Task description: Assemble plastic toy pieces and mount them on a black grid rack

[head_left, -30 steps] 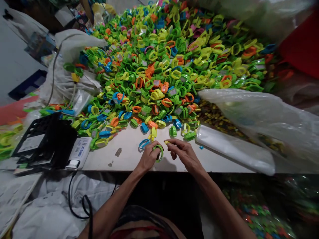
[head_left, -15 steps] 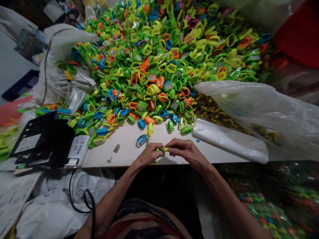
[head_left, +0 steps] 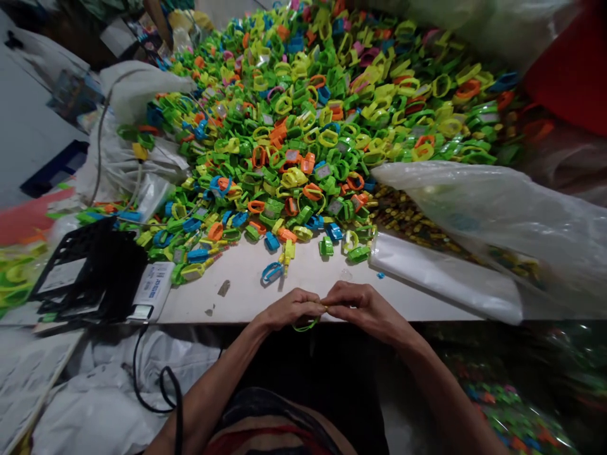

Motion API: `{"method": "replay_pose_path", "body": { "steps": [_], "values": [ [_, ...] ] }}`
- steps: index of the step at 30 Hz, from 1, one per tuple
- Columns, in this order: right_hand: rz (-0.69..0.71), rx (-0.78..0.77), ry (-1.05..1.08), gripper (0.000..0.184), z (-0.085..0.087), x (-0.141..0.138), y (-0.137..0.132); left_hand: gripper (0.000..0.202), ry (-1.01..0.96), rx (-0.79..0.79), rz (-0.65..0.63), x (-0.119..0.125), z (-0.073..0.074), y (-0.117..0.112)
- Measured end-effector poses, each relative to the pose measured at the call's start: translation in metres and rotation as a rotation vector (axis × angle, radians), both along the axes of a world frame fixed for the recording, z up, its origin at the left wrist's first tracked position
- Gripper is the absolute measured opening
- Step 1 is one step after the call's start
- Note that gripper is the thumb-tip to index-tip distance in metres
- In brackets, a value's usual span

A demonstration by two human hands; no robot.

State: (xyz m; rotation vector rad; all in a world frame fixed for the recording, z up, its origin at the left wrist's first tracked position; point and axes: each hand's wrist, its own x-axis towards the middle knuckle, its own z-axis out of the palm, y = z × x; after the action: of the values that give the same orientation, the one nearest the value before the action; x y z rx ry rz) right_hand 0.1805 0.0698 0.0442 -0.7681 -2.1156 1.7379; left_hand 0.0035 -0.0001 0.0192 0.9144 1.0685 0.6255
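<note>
My left hand [head_left: 293, 308] is closed on a green toy watch [head_left: 306, 325]; only part of its curved band shows below the fingers. Fingertips of my right hand [head_left: 363, 308] pinch a small yellow piece [head_left: 325, 308], mostly covered, right against the left thumb. Both hands meet at the table's front edge. Just beyond them lie a blue toy watch [head_left: 272, 272] and a yellow one [head_left: 288, 250]. A green toy watch [head_left: 325, 246] rests a little farther right.
A large heap of colourful toy watches [head_left: 294, 145] covers the back of the white table [head_left: 246, 287]. At right lie a roll of clear plastic [head_left: 441, 278] and a plastic bag [head_left: 474, 189] over small yellow pieces [head_left: 408, 215]. Black trays [head_left: 90, 265] stand at left.
The hands have come closer together and sit lower, nearer the table edge. The yellow piece, plainly visible before, is now mostly hidden between the fingers. The view has shifted slightly.
</note>
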Motion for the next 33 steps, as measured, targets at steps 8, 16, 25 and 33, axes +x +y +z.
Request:
{"method": "replay_pose_path", "body": {
  "steps": [8, 16, 25, 33],
  "values": [
    [-0.373, 0.074, -0.106, 0.051, -0.051, -0.018, -0.003, 0.017, 1.021, 0.493, 0.174, -0.049, 0.018, -0.005],
    [-0.327, 0.297, -0.251, 0.043, -0.075, -0.109, 0.004, 0.045, 1.641, 0.540, 0.161, -0.110, -0.004, 0.039],
    [-0.332, 0.228, -0.140, 0.027, -0.064, -0.067, 0.035, 0.026, 1.595, 0.899, -0.042, -0.124, -0.029, 0.074],
    [-0.717, 0.570, -0.879, 0.024, -0.023, 0.044, 0.152, 0.015, 1.110, 0.975, 0.713, -0.131, -0.016, 0.071]
  ]
}}
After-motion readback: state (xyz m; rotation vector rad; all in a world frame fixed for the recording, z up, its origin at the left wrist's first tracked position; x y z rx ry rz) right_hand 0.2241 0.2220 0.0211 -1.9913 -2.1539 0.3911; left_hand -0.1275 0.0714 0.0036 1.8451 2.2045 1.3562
